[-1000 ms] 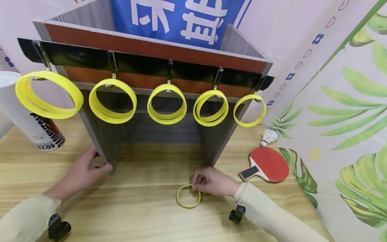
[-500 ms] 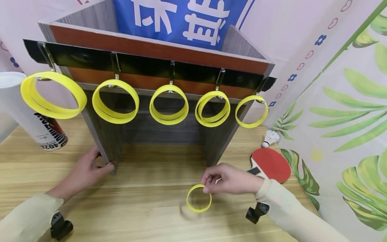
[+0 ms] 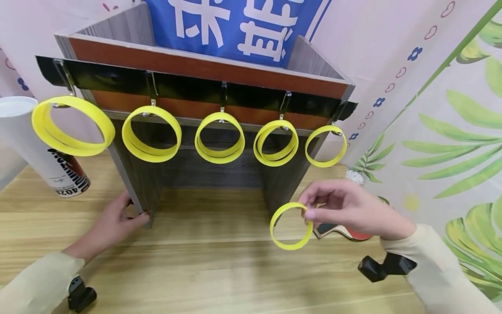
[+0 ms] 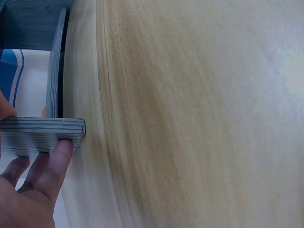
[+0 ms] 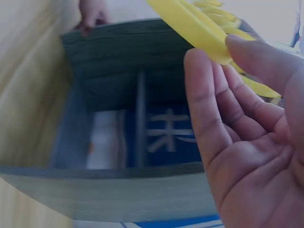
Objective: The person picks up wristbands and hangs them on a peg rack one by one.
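A yellow ring is pinched between thumb and fingers of my right hand, raised in front of the rack's right side panel. In the right wrist view the same ring shows edge-on at the fingertips. My left hand grips the lower front edge of the left panel of the grey wooden rack, its thumb on one face and fingers on the other, as the left wrist view also shows with the panel. Several yellow rings hang from metal hooks on the black strip along the rack's front.
A white shuttlecock tube stands left of the rack. To the right, a red table tennis bat and a shuttlecock lie partly behind my right hand. A leaf-patterned wall covering borders the wooden table on the right.
My right hand has lifted the yellow ring off the table and carried it up and to the right. The left hand keeps its grip on the panel.
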Available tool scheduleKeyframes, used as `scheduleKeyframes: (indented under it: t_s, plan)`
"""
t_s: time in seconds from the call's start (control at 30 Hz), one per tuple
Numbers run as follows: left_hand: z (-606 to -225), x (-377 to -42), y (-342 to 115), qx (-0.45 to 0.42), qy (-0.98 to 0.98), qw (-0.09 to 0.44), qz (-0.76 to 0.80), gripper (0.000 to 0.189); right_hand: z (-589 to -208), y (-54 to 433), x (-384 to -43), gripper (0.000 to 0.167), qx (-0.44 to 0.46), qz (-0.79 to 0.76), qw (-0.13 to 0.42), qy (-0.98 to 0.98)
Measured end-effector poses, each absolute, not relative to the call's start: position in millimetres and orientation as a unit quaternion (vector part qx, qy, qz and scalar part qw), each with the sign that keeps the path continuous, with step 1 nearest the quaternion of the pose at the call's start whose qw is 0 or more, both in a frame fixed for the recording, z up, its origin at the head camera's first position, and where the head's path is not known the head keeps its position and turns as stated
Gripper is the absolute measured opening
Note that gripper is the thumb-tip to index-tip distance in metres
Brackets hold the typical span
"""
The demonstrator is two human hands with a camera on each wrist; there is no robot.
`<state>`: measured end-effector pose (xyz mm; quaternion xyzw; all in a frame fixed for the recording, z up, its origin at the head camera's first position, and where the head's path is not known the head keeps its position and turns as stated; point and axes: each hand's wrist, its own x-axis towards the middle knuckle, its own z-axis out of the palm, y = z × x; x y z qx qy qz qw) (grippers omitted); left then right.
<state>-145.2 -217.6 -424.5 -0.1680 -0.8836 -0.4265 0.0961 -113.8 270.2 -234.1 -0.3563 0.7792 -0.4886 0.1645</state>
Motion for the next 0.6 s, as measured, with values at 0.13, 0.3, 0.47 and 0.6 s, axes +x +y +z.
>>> scheduleKeyframes:
  t_s: [0.13,0.3,0.47,0.6]
  plan:
    - [-423.4,-144.9,-217.3,-0.170,-0.883,0.100,-0.426,0.066,-216.0,282.6,-111.0,0.023,-0.376,-0.493,0.100,0.778]
    - [-421.8,-143.6,-217.0,-0.162,-0.883,0.078,-0.433,0.068,-200.2,298.9,-109.8,0.029,-0.361,-0.518,0.046,0.774]
    - [-421.1,-142.7,-217.1,-0.161,-0.883,0.072,-0.434,0.069,-188.9,305.7,-110.9,0.027,-0.328,-0.556,-0.020,0.764]
    - [-421.1,-142.2,-216.5,-0.163,-0.883,0.076,-0.433,0.070,-181.1,303.8,-113.8,0.021,-0.300,-0.582,-0.076,0.752]
